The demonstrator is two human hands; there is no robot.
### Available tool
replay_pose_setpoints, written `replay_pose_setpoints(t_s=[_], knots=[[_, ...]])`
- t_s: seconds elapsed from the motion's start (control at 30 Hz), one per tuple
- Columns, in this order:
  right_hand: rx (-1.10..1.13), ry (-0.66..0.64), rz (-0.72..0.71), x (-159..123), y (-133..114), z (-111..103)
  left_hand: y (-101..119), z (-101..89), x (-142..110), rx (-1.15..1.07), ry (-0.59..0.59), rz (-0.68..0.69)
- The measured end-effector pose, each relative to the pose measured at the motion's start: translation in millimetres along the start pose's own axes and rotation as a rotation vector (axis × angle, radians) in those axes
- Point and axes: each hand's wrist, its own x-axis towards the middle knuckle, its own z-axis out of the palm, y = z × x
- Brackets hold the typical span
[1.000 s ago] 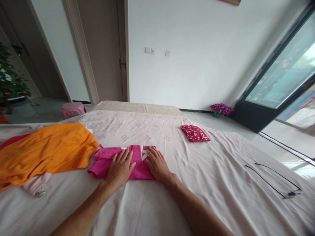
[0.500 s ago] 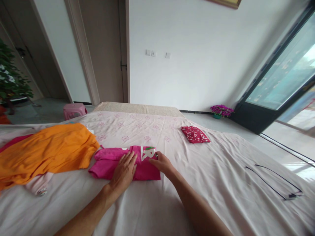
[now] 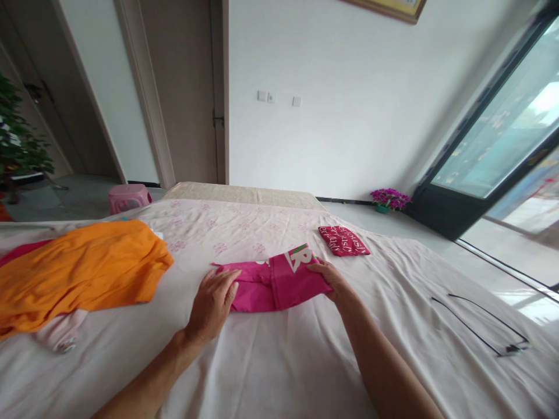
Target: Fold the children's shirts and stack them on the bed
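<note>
The right hand (image 3: 328, 280) pinches one end of the folded pink garment (image 3: 290, 285); the left hand (image 3: 211, 305) lies open at the other. Even tension between them should keep layers aligned.

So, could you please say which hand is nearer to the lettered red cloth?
The right hand holds one end of the pink garment, just short of the red cloth; the left hand is at the other end, farther away.

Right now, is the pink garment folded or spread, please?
Folded: the pink garment is a compact, layered strip, its right end held in the right hand.
</note>
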Motion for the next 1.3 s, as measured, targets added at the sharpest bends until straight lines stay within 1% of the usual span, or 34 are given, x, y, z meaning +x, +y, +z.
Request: replay_pose_setpoints(t_s=[0.07,0.1,0.17,0.23,0.3,0.43,0.6,0.67,0.73,0.8,0.83,0.87,0.9,1.0,1.03,1.07,1.1,1.17,1.23,1.3], knots=[[-0.042,0.029,-0.007,-1,-11,-12,-7,0.9,2,-0.025,0.018,-0.072],[-0.067,0.03,-0.011,-2,-15,-12,-11,1.7,3,-0.039,0.026,-0.109],[-0.111,0.004,-0.032,-4,-24,-4,-18,3.3,4,-0.075,0.038,-0.168],[-0.15,-0.034,-0.067,-5,-30,14,-23,4.2,4,-0.114,0.046,-0.208],[-0.206,-0.053,-0.096,-4,-32,38,-26,4.0,4,-0.147,0.048,-0.245],[-0.37,-0.064,-0.149,6,-26,88,-26,2.1,3,-0.229,0.026,-0.328],[-0.621,-0.082,-0.175,19,0,139,-25,1.2,2,-0.333,0.031,-0.405],[-0.734,-0.1,-0.209,20,16,154,-27,1.8,2,-0.356,0.044,-0.433],[-0.776,-0.162,-0.238,19,31,163,-31,2.6,1,-0.372,0.067,-0.456],[-0.741,-0.254,-0.252,18,43,165,-36,2.5,0,-0.357,0.112,-0.458],[-0.713,-0.279,-0.264,18,45,163,-37,1.8,0,-0.332,0.14,-0.443],[-0.688,-0.266,-0.29,19,46,158,-36,0.7,0,-0.296,0.164,-0.412],[-0.668,-0.215,-0.328,20,45,151,-34,-0.7,1,-0.256,0.183,-0.363],[-0.659,0.039,-0.497,26,34,124,-18,-3.8,6,-0.156,0.198,-0.157],[-0.695,0.09,-0.553,26,31,116,-10,-3.4,8,-0.134,0.185,-0.092],[-0.759,0.107,-0.605,26,29,109,-2,-1.7,11,-0.113,0.16,-0.039],[-0.843,0.093,-0.65,25,29,104,6,1.1,13,-0.087,0.125,0.003],[-1.027,0.018,-0.713,19,33,101,17,10.0,15,-0.012,0.037,0.064],[-1.177,-0.045,-0.73,11,41,104,19,20.9,14,0.078,-0.04,0.096],[-1.292,-0.058,-0.709,3,51,109,14,30.1,9,0.168,-0.086,0.083]])
